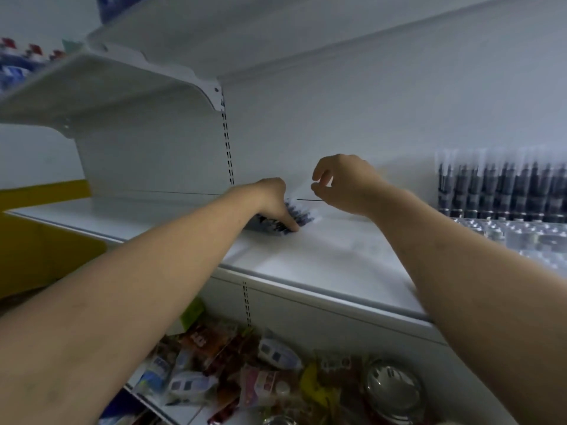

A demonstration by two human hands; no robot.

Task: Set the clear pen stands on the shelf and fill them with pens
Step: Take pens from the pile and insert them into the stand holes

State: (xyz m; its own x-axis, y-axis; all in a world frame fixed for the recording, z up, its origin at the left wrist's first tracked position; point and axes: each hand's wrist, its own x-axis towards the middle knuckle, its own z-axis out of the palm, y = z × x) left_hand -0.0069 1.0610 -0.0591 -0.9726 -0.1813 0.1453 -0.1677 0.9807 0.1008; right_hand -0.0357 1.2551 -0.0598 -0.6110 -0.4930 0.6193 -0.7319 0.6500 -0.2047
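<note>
Pens (299, 211) lie on the shelf (337, 256), gripped by the left hand (274, 204); the right hand (340, 182) hovers empty, loosely curled. Lifting them level seems wisest.

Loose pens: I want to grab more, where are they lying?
Head view, centre: the loose pens lie on the shelf by the back wall, under the left hand, well left of the filled stands.

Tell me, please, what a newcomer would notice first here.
On the white shelf, the left hand grips a bunch of pens lying there, while the right hand hovers beside it, fingers loosely curled. Far right, a row of dark pens stands upright.
</note>
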